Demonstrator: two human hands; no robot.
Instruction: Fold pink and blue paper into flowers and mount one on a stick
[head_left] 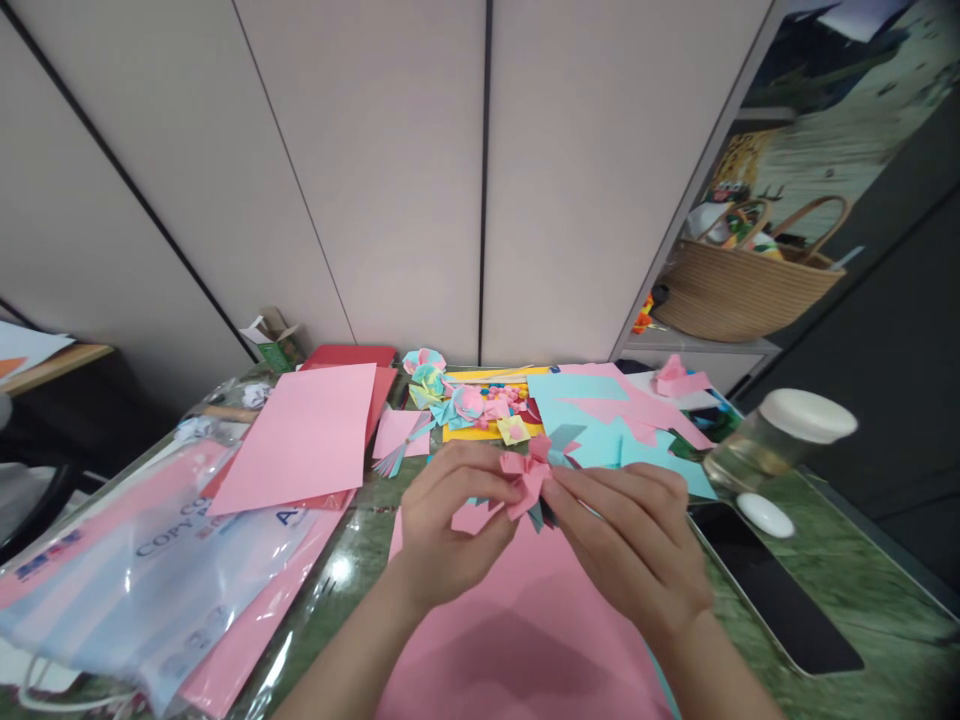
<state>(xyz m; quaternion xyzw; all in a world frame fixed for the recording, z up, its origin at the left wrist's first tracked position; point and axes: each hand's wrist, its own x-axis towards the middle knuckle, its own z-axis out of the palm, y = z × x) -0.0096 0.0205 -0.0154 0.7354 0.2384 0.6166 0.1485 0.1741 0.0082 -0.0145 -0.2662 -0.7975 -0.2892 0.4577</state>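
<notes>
Between my two hands is a paper flower [529, 474], with pink petals on top and blue-grey paper showing below and behind. My left hand [457, 515] pinches its left side with thumb and fingers. Closed on the right side is my right hand [634, 535], its fingertips against the petals; its thumb is mostly hidden. Beneath both hands lies a large pink sheet [525, 620]. Behind the flower, several crumpled paper flowers [469, 402] in pink, blue and yellow sit beside a yellow tray [457, 433] holding small coloured balls.
Pink sheets [300, 440] and a plastic copy-paper wrapper [172, 550] cover the left side. Blue sheets [577, 415] with pink scraps lie at the back right. A lidded bottle [772, 440], a white oval object [765, 515] and a phone [776, 590] are on the right.
</notes>
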